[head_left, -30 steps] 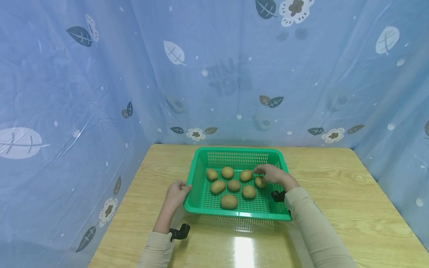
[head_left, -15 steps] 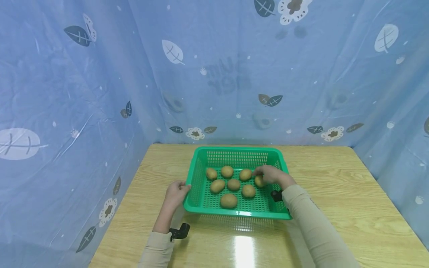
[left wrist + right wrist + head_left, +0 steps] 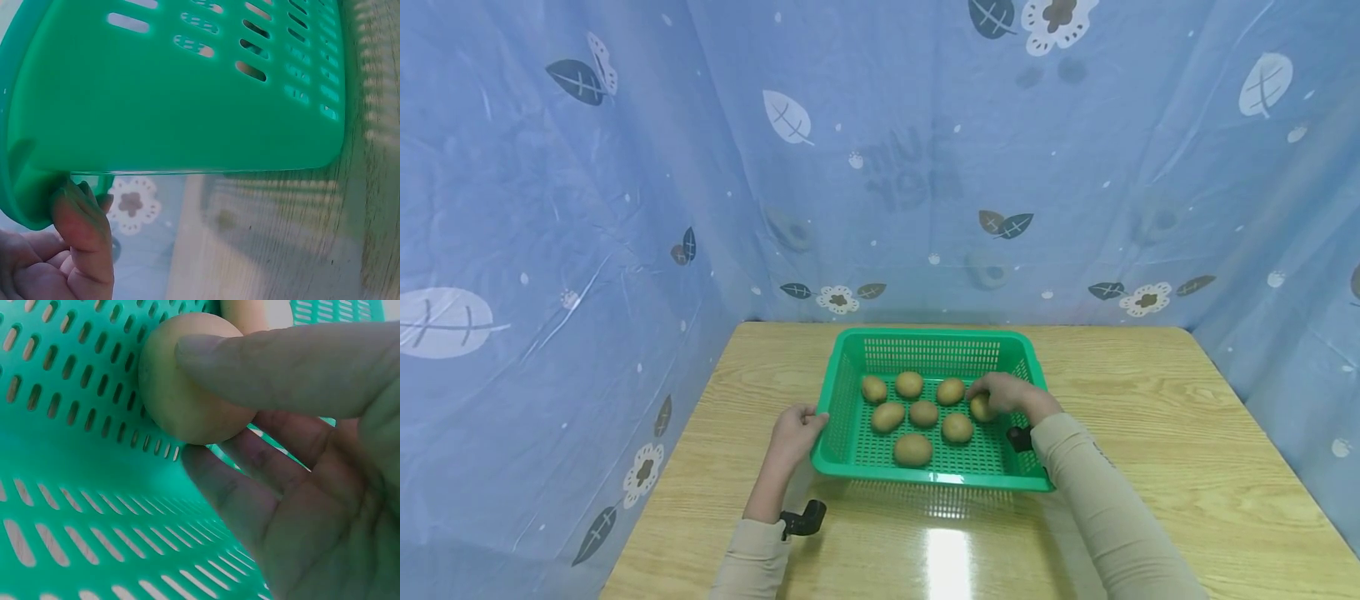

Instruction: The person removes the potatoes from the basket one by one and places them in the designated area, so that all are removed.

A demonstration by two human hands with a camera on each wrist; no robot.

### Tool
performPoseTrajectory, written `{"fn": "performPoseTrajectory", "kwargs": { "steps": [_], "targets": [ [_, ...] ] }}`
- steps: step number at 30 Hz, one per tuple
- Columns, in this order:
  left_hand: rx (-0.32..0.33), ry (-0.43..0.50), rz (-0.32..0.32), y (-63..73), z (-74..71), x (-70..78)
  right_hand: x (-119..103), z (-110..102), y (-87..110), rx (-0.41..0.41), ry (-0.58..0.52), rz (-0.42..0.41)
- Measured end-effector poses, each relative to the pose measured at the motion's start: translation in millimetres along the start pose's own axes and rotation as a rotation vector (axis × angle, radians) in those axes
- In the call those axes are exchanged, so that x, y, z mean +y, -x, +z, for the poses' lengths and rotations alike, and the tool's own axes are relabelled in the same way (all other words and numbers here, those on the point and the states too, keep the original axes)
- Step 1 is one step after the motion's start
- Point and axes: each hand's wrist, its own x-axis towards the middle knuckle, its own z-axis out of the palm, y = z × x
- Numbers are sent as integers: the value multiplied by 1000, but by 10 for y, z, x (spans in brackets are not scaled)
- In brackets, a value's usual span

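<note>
While your left hand (image 3: 796,435) pinches the left rim of the green basket (image 3: 932,333), the head view lists: your right hand (image 3: 1009,392), inside at the right, pinching one potato (image 3: 980,408); seven other potatoes (image 3: 913,450), on the basket floor; wooden table (image 3: 1150,417), beneath. Left wrist view: your fingers (image 3: 87,237) at the rim, beside the wall. Right wrist view: your thumb (image 3: 269,365) across the potato, one fingertip at its edge.

Potato (image 3: 172,403) in right grip (image 3: 331,500), basket (image 3: 87,465) behind
</note>
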Motion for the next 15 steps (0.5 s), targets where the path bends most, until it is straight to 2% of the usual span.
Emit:
{"fn": "performPoseTrajectory", "kwargs": {
  "steps": [9, 15],
  "targets": [
    [0, 1, 0, -7, 10, -15, 25, 8, -5, -2, -9, -5],
    [5, 3, 7, -6, 11, -16, 20, -15, 5, -18, 9, -59]
  ]
}}
